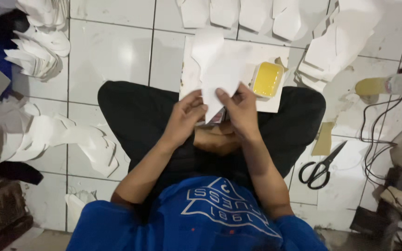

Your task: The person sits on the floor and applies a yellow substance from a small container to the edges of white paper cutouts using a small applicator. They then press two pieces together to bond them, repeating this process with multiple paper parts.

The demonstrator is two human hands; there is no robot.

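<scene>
Head view: you sit cross-legged on the tiled floor (112, 56).
Left hand (184, 118): your fingers pinch the white paper piece (219, 74).
Right hand (243, 109): fingers grip its lower edge.
Paper piece: over your lap, beside the yellow glue tub (267, 79).
Scissors (322, 167): on the floor, at your right.

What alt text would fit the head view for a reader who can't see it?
Seen from above, a person sitting cross-legged on a white tile floor holds a white paper cutout with both hands, left hand and right hand. A tub of yellow glue sits just beyond, scissors lie to the right, and stacks of cutouts surround them.
</scene>
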